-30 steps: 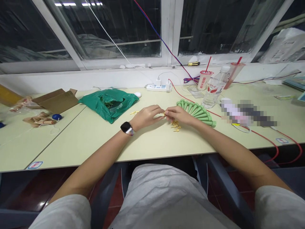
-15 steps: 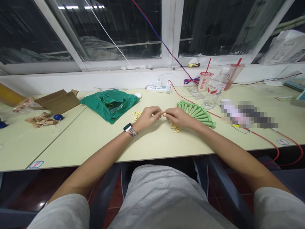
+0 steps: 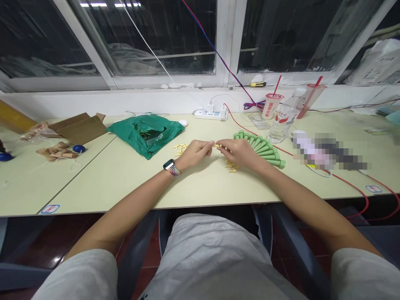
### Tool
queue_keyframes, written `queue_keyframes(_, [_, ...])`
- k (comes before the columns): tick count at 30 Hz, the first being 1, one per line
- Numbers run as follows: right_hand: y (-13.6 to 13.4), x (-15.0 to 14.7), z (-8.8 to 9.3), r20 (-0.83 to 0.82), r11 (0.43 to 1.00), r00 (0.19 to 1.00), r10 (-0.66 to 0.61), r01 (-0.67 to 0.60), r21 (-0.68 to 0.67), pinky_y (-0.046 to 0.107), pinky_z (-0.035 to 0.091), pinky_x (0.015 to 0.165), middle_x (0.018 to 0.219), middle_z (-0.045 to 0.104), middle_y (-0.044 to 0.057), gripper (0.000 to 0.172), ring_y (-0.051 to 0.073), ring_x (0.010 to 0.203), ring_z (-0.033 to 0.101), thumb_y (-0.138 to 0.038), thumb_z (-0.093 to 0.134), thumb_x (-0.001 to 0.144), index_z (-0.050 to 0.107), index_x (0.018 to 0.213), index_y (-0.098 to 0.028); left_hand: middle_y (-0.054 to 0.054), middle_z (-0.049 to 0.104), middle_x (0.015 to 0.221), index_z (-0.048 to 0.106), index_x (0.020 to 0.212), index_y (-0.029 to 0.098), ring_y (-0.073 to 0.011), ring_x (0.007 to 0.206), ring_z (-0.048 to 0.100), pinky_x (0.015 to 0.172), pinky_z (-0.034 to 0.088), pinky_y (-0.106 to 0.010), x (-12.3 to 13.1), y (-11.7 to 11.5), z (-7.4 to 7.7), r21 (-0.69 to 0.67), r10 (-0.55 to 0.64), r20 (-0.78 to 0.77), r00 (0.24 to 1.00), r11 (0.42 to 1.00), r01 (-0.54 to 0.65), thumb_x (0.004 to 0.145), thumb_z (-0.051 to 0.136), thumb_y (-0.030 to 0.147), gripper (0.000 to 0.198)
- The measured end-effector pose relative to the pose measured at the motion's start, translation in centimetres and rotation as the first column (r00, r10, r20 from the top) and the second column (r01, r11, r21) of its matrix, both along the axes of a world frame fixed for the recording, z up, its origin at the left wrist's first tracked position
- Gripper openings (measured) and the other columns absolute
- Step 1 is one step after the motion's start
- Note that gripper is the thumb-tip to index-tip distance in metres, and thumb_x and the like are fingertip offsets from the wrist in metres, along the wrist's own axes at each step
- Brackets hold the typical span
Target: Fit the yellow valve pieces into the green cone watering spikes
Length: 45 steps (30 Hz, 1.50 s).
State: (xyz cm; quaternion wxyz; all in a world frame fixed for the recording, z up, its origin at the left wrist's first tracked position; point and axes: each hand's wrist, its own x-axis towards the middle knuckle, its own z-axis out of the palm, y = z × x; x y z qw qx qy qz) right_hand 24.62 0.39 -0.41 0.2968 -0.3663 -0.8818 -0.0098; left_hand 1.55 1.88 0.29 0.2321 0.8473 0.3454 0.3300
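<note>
Between the fingertips of both hands is a small yellow piece (image 3: pixel 216 145). My left hand (image 3: pixel 196 153), with a watch on its wrist, pinches at the piece's left end. My right hand (image 3: pixel 239 152) has thumb and fingers closed on its right side. Several loose yellow pieces (image 3: pixel 179 147) lie beside my left hand, and more yellow pieces (image 3: pixel 231 166) lie below my right hand. Green cone-like pieces (image 3: pixel 262 148) are laid out in a fan behind and right of my right hand.
A green plastic bag (image 3: pixel 146 133) lies back left, near an open cardboard box (image 3: pixel 78 128) and wooden pieces (image 3: pixel 58 152). A power strip (image 3: pixel 211 114) stands by the wall. Back right are a water bottle (image 3: pixel 283 118) and cups. A red cable (image 3: pixel 350 189) crosses the right side.
The fingertips of my two hands are slightly farther apart, and more of the yellow piece shows between them. The camera view has shifted slightly.
</note>
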Motion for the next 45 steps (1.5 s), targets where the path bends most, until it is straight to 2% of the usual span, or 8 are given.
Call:
queue_keyframes(8, [-0.1,-0.2,-0.2,0.023,1.000,1.000,-0.009,0.009,0.012,0.031,0.039,0.072,0.111,0.080,0.009,0.028,0.023,0.090,0.072,-0.031,0.049,0.110,0.072,0.122,-0.019,0.002,0.056,0.061,0.061,0.075,0.020,-0.0143,0.059,0.048,0.060,0.036,-0.030,-0.2,0.1,0.1,0.063,0.017,0.039,0.999,0.998,-0.019,0.102,0.056,0.052,0.042])
queue_keyframes(15, [-0.2,-0.3,0.0,0.006,0.999,0.999,-0.043,0.043,0.014,0.031,0.038,0.070,0.102,0.081,0.008,0.025,0.021,0.085,0.071,-0.028,0.054,0.106,0.076,0.116,-0.021,0.002,0.044,0.040,0.045,0.050,0.021,-0.0116,0.042,0.043,0.055,0.038,-0.030,0.3,0.3,-0.3,-0.245,0.111,0.207,0.972,0.968,-0.059,0.104,0.049,0.063,0.069])
queue_keyframes(23, [0.1,-0.1,-0.3,-0.027,0.997,0.997,-0.072,0.072,-0.003,0.030,0.037,0.071,0.095,0.079,0.008,0.024,0.021,0.083,0.070,-0.027,0.055,0.104,0.076,0.114,-0.019,-0.001,0.068,0.082,0.066,0.100,0.020,-0.0137,0.062,0.059,0.060,0.044,-0.027,-0.3,0.6,-0.2,-0.082,-0.007,0.157,0.988,0.996,0.020,0.094,0.071,0.053,0.034])
queue_keyframes(28, [0.1,-0.1,-0.5,-0.017,0.995,0.995,-0.095,0.095,0.015,0.030,0.037,0.071,0.094,0.078,0.006,0.022,0.021,0.083,0.069,-0.024,0.056,0.103,0.074,0.113,-0.019,0.002,0.059,0.066,0.057,0.080,0.020,-0.0144,0.062,0.055,0.066,0.043,-0.029,-0.2,0.4,-0.4,-0.061,-0.010,0.082,0.997,0.998,0.015,0.107,0.050,0.050,0.041])
queue_keyframes(32, [0.3,0.2,-0.2,0.043,0.989,0.989,-0.144,0.145,-0.021,0.031,0.038,0.073,0.098,0.077,0.006,0.023,0.022,0.087,0.069,-0.022,0.056,0.101,0.074,0.115,-0.020,0.001,0.055,0.061,0.051,0.071,0.020,-0.0153,0.060,0.051,0.066,0.041,-0.030,-0.7,1.1,0.0,0.027,0.095,0.064,0.993,0.995,-0.097,0.109,0.043,0.047,0.047])
queue_keyframes(36, [0.7,0.7,0.2,0.133,0.972,0.968,-0.212,0.223,-0.073,0.033,0.039,0.073,0.112,0.073,0.008,0.025,0.022,0.089,0.067,-0.018,0.057,0.097,0.076,0.113,-0.020,-0.003,0.067,0.079,0.061,0.093,0.021,-0.0191,0.072,0.061,0.068,0.043,-0.031,-2.7,2.8,0.8,0.188,0.284,0.017,0.959,0.941,-0.283,0.104,0.051,0.038,0.023])
queue_keyframes(40, [0.9,1.2,0.2,0.207,0.968,0.959,-0.194,0.221,-0.117,0.033,0.040,0.074,0.117,0.070,0.009,0.029,0.023,0.093,0.066,-0.016,0.056,0.096,0.076,0.117,-0.020,-0.009,0.072,0.098,0.067,0.092,0.020,-0.0254,0.087,0.066,0.074,0.044,-0.034,-5.7,4.6,1.0,0.355,0.529,-0.196,0.826,0.823,-0.443,0.095,0.057,0.029,0.013])
queue_keyframes(45, [1.2,1.5,0.0,0.294,0.962,0.944,-0.147,0.206,-0.179,0.032,0.039,0.074,0.116,0.070,0.010,0.032,0.024,0.095,0.065,-0.011,0.056,0.093,0.077,0.116,-0.021,-0.011,0.076,0.097,0.071,0.087,0.020,-0.0293,0.089,0.068,0.068,0.041,-0.035,-8.2,6.2,0.3,0.276,0.620,-0.373,0.690,0.784,-0.555,0.088,0.058,0.028,0.016])
